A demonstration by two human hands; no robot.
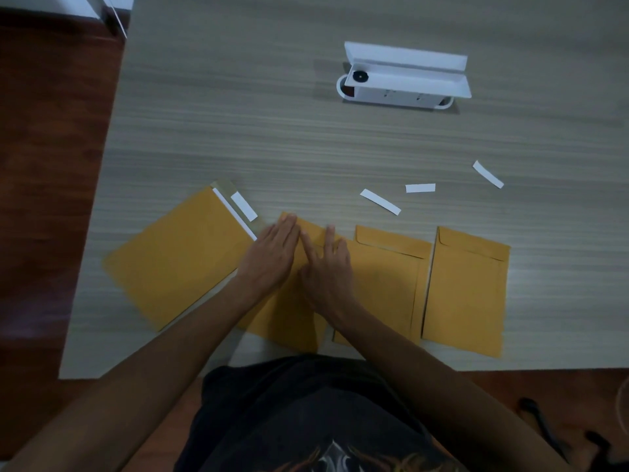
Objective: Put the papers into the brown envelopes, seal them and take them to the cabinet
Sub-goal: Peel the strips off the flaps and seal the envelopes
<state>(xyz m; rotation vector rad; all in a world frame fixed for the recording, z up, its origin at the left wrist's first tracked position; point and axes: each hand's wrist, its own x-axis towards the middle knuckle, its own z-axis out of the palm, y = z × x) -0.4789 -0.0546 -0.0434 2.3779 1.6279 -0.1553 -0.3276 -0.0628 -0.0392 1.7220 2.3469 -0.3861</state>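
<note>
Brown paper fills the near half of your grey wood-grain desk [306,131] — four envelopes in a loose row along the front edge. Your left hand [272,253] and right hand [325,267] both lie flat, fingers straight and close together, pressing down on the top end of the second envelope [292,318], which sits at a slant directly in front of you; neither hand grips anything. The two hands touch near the forefingers, over the fold of that envelope's flap.

To your left lies the large envelope [177,257], turned at an angle, its flap open at the far end with a white edge of paper [235,214] showing at the mouth and a white backing strip [243,206] resting on the flap. To your right, the third envelope [388,277] lies with its flap folded down, its left edge just beside your right wrist, and the fourth envelope [468,291] lies just beside it, flap likewise down.

Beyond the row, three loose white strips [380,202] are scattered across the desk — well apart from the envelopes. At the far side stands a white box-like unit [405,80] with its lid raised. Dark wooden floor [51,165] shows at the left.
</note>
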